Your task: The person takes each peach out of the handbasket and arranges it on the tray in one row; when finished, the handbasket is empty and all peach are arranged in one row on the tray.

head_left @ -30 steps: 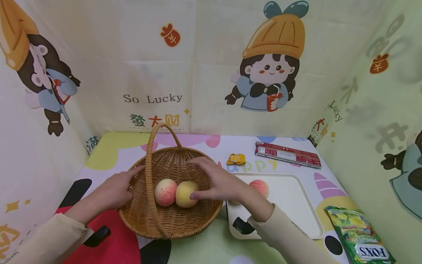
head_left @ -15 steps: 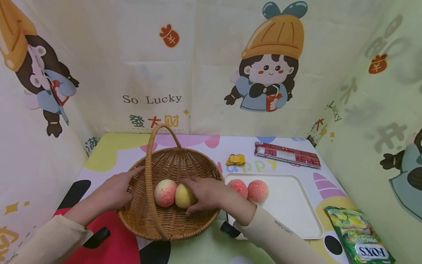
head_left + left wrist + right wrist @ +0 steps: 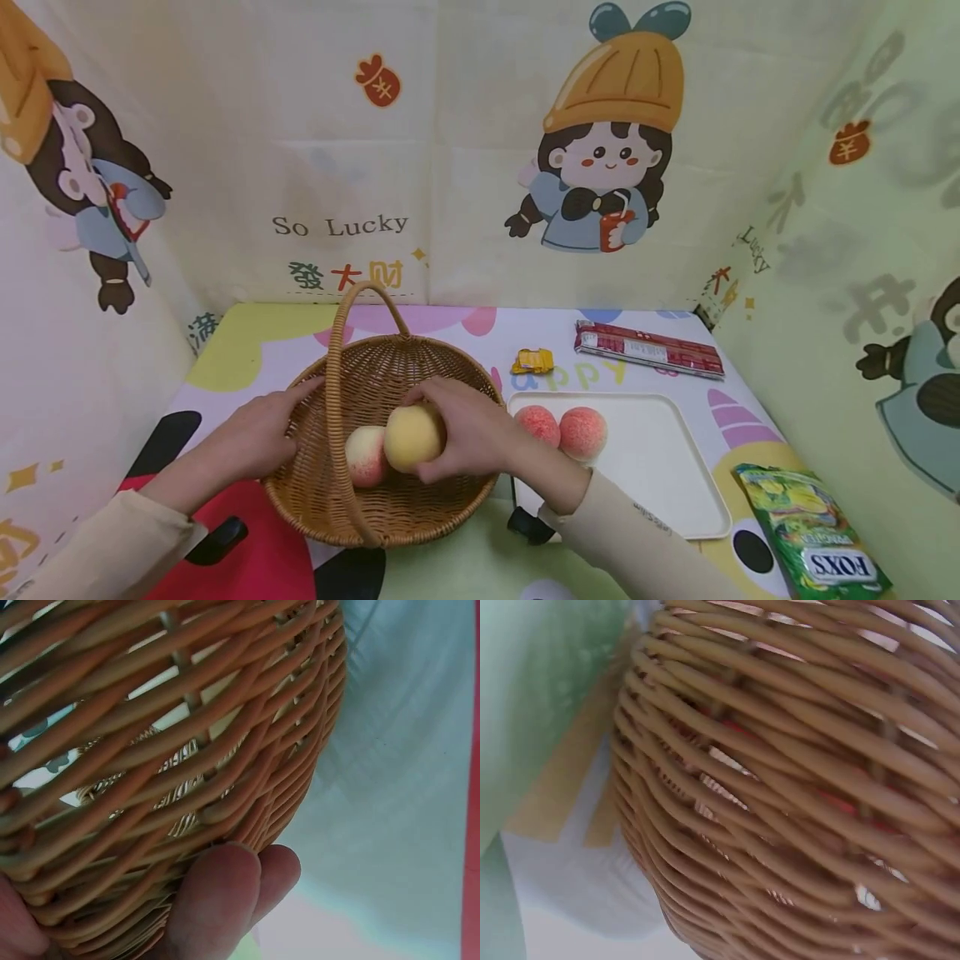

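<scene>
A wicker basket [image 3: 405, 512] with a tall arched handle stands at the left of the table. My left hand [image 3: 258, 429] grips its left rim; two fingertips [image 3: 217, 900] show against the weave in the left wrist view. Inside the basket, my right hand [image 3: 472, 429] holds a yellow peach [image 3: 412, 437] between thumb and fingers. Lifted a little, that peach overlaps a pink-and-white peach [image 3: 363, 458] lying beside it. The basket's outer weave [image 3: 795, 780] fills most of the right wrist view and hides the right hand there.
Right of the basket lies a white tray [image 3: 652, 475] with two pink peaches, one left [image 3: 538, 423] and one right [image 3: 583, 433]. Behind it are a small yellow packet [image 3: 532, 361] and a long red packet [image 3: 648, 348]. A green FOX'S bag [image 3: 810, 533] lies at the right edge.
My right hand came down into the basket, closed round the yellow peach and raised it slightly. The pink-and-white peach shifted a little. My left hand kept its place on the rim.
</scene>
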A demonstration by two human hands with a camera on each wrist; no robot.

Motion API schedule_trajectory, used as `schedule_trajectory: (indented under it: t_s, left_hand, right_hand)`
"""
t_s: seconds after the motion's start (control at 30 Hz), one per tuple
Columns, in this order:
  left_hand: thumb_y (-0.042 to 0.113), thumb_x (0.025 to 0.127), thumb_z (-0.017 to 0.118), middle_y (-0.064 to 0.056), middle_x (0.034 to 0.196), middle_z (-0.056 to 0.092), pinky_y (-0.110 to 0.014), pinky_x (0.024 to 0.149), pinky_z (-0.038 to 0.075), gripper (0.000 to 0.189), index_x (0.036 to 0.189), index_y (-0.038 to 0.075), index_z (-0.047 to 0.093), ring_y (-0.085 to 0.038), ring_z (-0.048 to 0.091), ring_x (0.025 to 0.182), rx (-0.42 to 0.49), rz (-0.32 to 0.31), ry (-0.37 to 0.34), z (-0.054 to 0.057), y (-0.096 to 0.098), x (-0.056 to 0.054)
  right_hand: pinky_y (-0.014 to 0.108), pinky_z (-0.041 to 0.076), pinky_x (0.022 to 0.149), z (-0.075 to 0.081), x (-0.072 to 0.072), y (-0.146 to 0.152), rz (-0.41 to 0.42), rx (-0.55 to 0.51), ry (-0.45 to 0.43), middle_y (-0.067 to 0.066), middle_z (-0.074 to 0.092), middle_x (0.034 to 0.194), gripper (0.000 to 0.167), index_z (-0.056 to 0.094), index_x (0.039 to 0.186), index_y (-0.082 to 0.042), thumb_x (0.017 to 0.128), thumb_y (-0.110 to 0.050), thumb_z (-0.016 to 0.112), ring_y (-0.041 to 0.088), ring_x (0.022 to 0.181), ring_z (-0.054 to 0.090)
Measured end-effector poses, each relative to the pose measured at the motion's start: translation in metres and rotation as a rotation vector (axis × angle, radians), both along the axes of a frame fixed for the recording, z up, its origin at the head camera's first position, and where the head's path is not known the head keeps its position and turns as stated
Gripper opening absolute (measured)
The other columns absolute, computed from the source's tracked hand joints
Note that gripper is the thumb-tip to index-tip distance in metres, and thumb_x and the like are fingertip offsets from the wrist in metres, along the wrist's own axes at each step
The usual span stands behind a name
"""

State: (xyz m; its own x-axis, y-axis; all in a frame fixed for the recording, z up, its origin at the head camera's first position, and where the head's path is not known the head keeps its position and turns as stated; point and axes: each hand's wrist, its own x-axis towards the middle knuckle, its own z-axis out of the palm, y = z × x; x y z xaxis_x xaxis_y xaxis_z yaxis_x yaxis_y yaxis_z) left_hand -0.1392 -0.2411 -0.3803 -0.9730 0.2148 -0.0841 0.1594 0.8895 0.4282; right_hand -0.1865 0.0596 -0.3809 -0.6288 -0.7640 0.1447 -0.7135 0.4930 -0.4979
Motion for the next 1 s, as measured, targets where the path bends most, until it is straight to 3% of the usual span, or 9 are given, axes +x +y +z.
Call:
schedule_trajectory:
  t_s: [0.1,0.2,0.3,0.47,0.67,0.87,1.0]
  left_hand:
    - [-0.008,0.073,0.065,-0.035,0.124,0.057,-0.042,0.065,0.050,0.080,0.149,-0.006,0.040,-0.036,0.059,0.093,0.011,0.004,-0.013,-0.001,0.000,0.000]
    - [-0.008,0.073,0.065,-0.035,0.123,0.058,-0.039,0.062,0.050,0.081,0.150,-0.005,0.040,-0.034,0.058,0.089,0.025,0.009,-0.028,-0.002,-0.001,0.001]
    - [-0.008,0.073,0.065,-0.035,0.123,0.058,-0.040,0.063,0.050,0.081,0.150,-0.006,0.040,-0.035,0.058,0.091,0.024,0.007,-0.025,-0.001,-0.001,0.000]
    - [-0.009,0.073,0.063,-0.036,0.124,0.058,-0.041,0.065,0.049,0.080,0.149,-0.007,0.040,-0.036,0.058,0.094,0.018,0.002,-0.015,-0.001,-0.001,0.000]
    - [-0.009,0.074,0.064,-0.036,0.126,0.056,-0.040,0.065,0.050,0.079,0.150,-0.006,0.040,-0.037,0.058,0.095,0.021,0.016,-0.031,0.000,-0.001,0.001]
    - [-0.009,0.074,0.064,-0.036,0.124,0.057,-0.040,0.065,0.050,0.081,0.150,-0.006,0.039,-0.036,0.058,0.093,0.023,0.019,-0.035,0.000,-0.001,0.000]
    - [-0.010,0.073,0.063,-0.035,0.123,0.058,-0.040,0.064,0.050,0.080,0.150,-0.006,0.040,-0.035,0.058,0.091,0.025,0.008,-0.023,0.000,-0.001,0.000]
  right_hand:
    - [0.031,0.052,0.086,0.005,-0.003,0.009,0.000,-0.245,-0.125,-0.012,0.056,0.122,0.070,0.058,0.128,-0.025,0.066,-0.031,0.088,0.009,0.107,0.055]
    - [0.036,0.054,0.085,0.010,-0.005,0.020,0.011,-0.418,-0.247,-0.010,0.054,0.126,0.070,0.059,0.129,-0.026,0.066,-0.020,0.089,0.013,0.109,0.057]
    - [0.040,0.054,0.087,0.014,-0.008,0.033,0.021,-0.519,-0.305,-0.005,0.052,0.130,0.072,0.060,0.132,-0.025,0.067,-0.014,0.089,0.019,0.114,0.055]
    - [0.044,0.050,0.094,0.020,-0.013,0.060,0.005,-0.605,-0.323,0.001,0.053,0.135,0.074,0.059,0.137,-0.016,0.069,-0.008,0.087,0.024,0.119,0.053]
    - [0.042,0.048,0.098,0.028,-0.019,0.106,-0.105,-0.592,-0.295,0.002,0.057,0.135,0.078,0.054,0.139,-0.014,0.069,-0.006,0.087,0.025,0.116,0.058]
    - [0.034,0.052,0.091,0.031,-0.023,0.162,-0.273,-0.472,-0.171,0.002,0.058,0.134,0.076,0.057,0.139,-0.014,0.071,-0.008,0.089,0.021,0.113,0.059]
    - [0.025,0.050,0.089,0.025,-0.024,0.202,-0.364,-0.379,-0.098,0.004,0.059,0.133,0.077,0.057,0.141,-0.011,0.071,-0.007,0.090,0.017,0.111,0.058]
